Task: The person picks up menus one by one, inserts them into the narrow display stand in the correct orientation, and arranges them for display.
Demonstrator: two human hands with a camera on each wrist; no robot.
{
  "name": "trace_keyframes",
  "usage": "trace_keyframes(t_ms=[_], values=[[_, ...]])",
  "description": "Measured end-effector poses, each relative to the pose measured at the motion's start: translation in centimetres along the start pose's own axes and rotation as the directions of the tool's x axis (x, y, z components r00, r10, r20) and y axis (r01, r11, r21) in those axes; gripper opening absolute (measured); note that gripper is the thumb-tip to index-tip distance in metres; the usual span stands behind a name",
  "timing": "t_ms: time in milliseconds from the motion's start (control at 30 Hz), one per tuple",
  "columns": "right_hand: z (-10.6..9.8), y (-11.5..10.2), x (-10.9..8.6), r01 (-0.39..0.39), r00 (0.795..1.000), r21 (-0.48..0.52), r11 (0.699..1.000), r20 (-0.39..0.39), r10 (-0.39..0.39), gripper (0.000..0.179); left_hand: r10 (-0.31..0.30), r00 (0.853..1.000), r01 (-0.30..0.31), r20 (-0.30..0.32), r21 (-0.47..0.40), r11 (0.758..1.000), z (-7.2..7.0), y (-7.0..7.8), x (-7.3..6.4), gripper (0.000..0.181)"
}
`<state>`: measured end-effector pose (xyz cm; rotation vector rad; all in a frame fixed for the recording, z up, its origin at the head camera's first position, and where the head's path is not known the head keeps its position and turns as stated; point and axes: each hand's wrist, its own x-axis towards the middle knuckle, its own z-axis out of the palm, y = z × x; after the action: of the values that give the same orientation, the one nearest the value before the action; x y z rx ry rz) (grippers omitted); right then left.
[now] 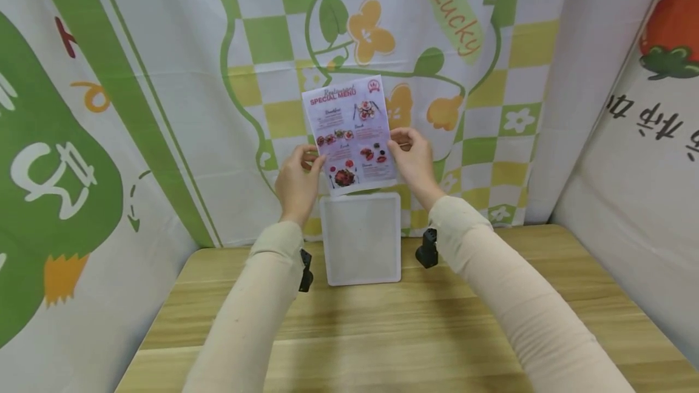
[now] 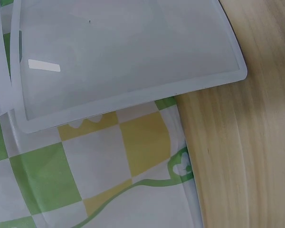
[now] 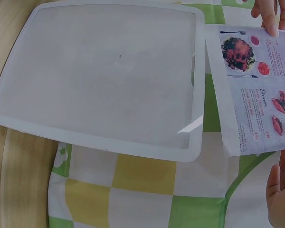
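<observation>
A printed menu sheet [image 1: 355,138] is held up by both hands, tilted slightly, in front of the patterned backdrop. My left hand [image 1: 297,181] pinches its left edge between thumb and fingers. On the opposite edge, my right hand [image 1: 415,159] grips the paper the same way. Just below the sheet stands a white-framed clear panel [image 1: 361,240], upright on the table. The right wrist view shows the panel [image 3: 109,76] beside the menu's lower end [image 3: 256,90]. Only a sliver of the menu appears in the left wrist view, where the panel [image 2: 133,52] fills the top.
A wood-grain table [image 1: 360,338] spreads beneath the arms. Behind it hangs a green and yellow checked cloth [image 1: 262,41], with printed cloth walls on the left [image 1: 49,168] and right [image 1: 644,156]. Black wrist cameras [image 1: 428,248] sit under the sleeves.
</observation>
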<state>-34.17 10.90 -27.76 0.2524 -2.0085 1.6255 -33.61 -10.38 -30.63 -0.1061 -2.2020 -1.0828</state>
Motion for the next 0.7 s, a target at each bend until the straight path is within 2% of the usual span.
trace_keyframes(t_ms=[233, 700], values=[[0.0, 0.4, -0.2, -0.011, 1.0, -0.024, 1.0, 0.021, 0.012, 0.021, 0.011, 1.0, -0.011, 0.001, 0.001, 1.0, 0.0, -0.4, -0.3, 0.027], [-0.4, 2.2, -1.2, -0.054, 0.993, -0.049, 0.997, 0.103, 0.059, 0.024, -0.027, 0.998, 0.026, 0.058, 0.012, 1.0, 0.4, -1.4, -1.6, 0.03]])
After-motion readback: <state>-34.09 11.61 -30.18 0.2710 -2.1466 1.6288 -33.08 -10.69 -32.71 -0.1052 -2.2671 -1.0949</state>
